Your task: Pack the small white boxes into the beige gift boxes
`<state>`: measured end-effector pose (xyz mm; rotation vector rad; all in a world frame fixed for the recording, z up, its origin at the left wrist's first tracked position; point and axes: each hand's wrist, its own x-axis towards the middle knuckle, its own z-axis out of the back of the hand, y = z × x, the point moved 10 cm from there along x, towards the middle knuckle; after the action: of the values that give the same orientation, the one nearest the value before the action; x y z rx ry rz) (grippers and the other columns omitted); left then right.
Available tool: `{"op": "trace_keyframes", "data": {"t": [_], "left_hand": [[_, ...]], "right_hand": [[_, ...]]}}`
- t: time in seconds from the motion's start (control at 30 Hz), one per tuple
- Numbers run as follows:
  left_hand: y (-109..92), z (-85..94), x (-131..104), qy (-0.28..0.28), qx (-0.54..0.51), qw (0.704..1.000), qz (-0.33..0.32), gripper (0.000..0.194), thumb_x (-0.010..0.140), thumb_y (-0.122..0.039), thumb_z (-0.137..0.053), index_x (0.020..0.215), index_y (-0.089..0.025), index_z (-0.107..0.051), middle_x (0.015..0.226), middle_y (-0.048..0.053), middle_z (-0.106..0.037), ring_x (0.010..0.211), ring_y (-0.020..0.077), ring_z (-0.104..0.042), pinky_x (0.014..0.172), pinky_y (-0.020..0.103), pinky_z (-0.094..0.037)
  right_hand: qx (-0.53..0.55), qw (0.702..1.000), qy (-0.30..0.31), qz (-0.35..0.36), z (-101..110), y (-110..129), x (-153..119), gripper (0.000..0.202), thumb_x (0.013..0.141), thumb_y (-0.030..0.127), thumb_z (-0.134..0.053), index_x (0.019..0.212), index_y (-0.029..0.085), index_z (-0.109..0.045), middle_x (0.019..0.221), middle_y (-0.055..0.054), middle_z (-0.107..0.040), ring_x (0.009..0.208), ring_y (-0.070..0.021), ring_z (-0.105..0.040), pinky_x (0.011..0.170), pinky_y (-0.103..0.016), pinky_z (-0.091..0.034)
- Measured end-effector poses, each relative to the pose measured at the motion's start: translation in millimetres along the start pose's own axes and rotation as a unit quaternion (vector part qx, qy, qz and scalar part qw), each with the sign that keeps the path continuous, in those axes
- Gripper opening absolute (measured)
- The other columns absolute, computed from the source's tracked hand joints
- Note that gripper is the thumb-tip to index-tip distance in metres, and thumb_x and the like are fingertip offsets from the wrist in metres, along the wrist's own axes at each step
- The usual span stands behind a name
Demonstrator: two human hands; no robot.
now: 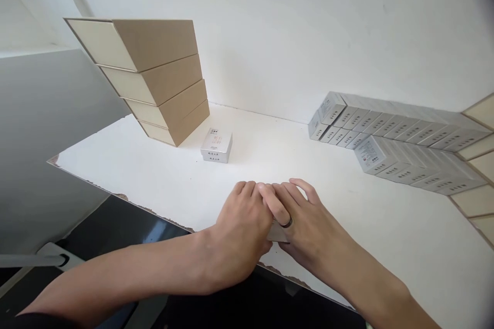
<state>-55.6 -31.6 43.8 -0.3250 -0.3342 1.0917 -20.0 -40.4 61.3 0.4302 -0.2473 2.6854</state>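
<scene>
Near the front edge of the white table point(270, 159), my left hand point(245, 223) and my right hand point(304, 216) are closed together around a small silver-grey box point(278, 232). Only a narrow part of that box shows between them; the rest is covered by my fingers. A dark ring is on a finger of my right hand. Beyond my hands, a little to the left, two small silver boxes point(216, 145) with printed dark characters appear to lie one on the other.
At the left back stands a leaning-looking stack of large tan boxes point(162, 77) with cream sides. Rows of small silver boxes point(393, 126) line the wall at the right. More cream boxes point(478, 200) are stacked at the right edge. The table's front edge point(154, 211) is chipped.
</scene>
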Motion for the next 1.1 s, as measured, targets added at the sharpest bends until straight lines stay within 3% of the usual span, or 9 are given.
{"op": "trace_keyframes", "data": {"t": [0.17,0.33,0.43,0.53,0.73,0.83,0.9,1.03,1.1], "left_hand": [[5.6,2.4,14.9,-0.083,0.001,0.996,0.018,0.048,0.067,-0.004,-0.059,0.109,-0.021,-0.044,0.104,0.011,-0.060,0.096,0.0324,-0.057,0.081,0.049,-0.048],[35.8,8.7,7.4,-0.133,-0.218,0.963,0.083,0.074,0.067,-0.032,-0.079,0.124,-0.023,-0.032,0.108,0.009,-0.058,0.088,0.0268,-0.059,0.069,0.040,-0.050],[43.4,-7.1,1.6,-0.114,-0.320,0.938,0.072,0.092,0.070,-0.034,-0.080,0.137,-0.024,-0.018,0.121,0.014,-0.053,0.102,0.0296,-0.060,0.078,0.042,-0.053],[51.0,-33.2,-2.1,-0.057,-0.372,0.921,0.096,0.102,0.071,-0.030,-0.081,0.143,-0.026,-0.010,0.130,0.016,-0.051,0.114,0.0321,-0.058,0.089,0.047,-0.052],[48.7,-26.1,-3.5,-0.132,-0.334,0.929,0.086,0.079,0.069,-0.027,-0.082,0.132,-0.027,-0.034,0.127,0.009,-0.056,0.116,0.0296,-0.058,0.091,0.045,-0.053],[53.3,-1.0,-2.5,-0.166,-0.290,0.938,0.093,0.072,0.070,-0.028,-0.079,0.129,-0.024,-0.037,0.120,0.008,-0.059,0.107,0.0264,-0.061,0.084,0.040,-0.056],[65.9,34.0,-0.1,-0.198,-0.232,0.946,0.109,0.069,0.070,-0.033,-0.079,0.126,-0.022,-0.040,0.116,0.009,-0.060,0.102,0.0257,-0.062,0.082,0.038,-0.055],[118.5,126.5,9.2,-0.274,-0.063,0.935,0.218,0.064,0.071,-0.040,-0.073,0.125,-0.020,-0.046,0.111,0.008,-0.063,0.090,0.0238,-0.063,0.070,0.034,-0.052],[152.7,149.0,21.8,-0.220,0.022,0.927,0.302,0.063,0.070,-0.050,-0.072,0.121,-0.020,-0.049,0.105,0.008,-0.065,0.086,0.0255,-0.064,0.062,0.033,-0.050]], "right_hand": [[-0.026,0.998,-0.051,-0.023,15.5,-14.7,-13.9,0.086,0.081,-0.005,-0.055,0.156,0.012,-0.014,0.125,-0.020,-0.059,0.116,-0.0324,-0.057,0.106,-0.061,-0.042],[0.137,0.963,-0.179,-0.144,35.3,-46.8,-47.1,0.094,0.088,0.014,-0.068,0.157,0.028,-0.005,0.162,-0.020,-0.020,0.151,-0.0354,-0.025,0.115,-0.061,-0.037],[0.334,0.895,-0.068,-0.288,-9.5,-61.2,-69.1,0.093,0.094,0.033,-0.064,0.156,0.037,0.005,0.164,-0.013,-0.026,0.149,-0.0323,-0.033,0.114,-0.060,-0.041],[0.453,0.807,0.097,-0.366,-59.5,-44.3,-89.3,0.086,0.098,0.044,-0.055,0.155,0.044,0.010,0.162,-0.009,-0.035,0.143,-0.0305,-0.045,0.110,-0.060,-0.044],[0.500,0.755,0.130,-0.403,-71.9,-23.7,-89.5,0.091,0.097,0.048,-0.052,0.158,0.037,0.015,0.163,-0.009,-0.033,0.147,-0.0262,-0.039,0.118,-0.054,-0.036],[0.493,0.746,0.154,-0.421,-71.0,-18.4,-91.6,0.090,0.096,0.051,-0.053,0.158,0.039,0.011,0.166,-0.006,-0.027,0.149,-0.0257,-0.034,0.119,-0.052,-0.034],[0.489,0.740,0.162,-0.432,-69.8,-17.1,-96.0,0.088,0.095,0.053,-0.053,0.158,0.042,0.007,0.168,-0.002,-0.022,0.152,-0.0250,-0.026,0.121,-0.052,-0.030],[0.480,0.732,0.154,-0.459,-72.0,-19.6,-107.8,0.076,0.094,0.056,-0.051,0.157,0.044,-0.010,0.167,0.003,-0.025,0.154,-0.0220,-0.021,0.124,-0.050,-0.026],[0.468,0.743,0.150,-0.455,-76.3,-20.0,-110.4,0.074,0.094,0.055,-0.051,0.157,0.041,-0.016,0.167,0.002,-0.025,0.154,-0.0212,-0.023,0.125,-0.049,-0.024]]}}
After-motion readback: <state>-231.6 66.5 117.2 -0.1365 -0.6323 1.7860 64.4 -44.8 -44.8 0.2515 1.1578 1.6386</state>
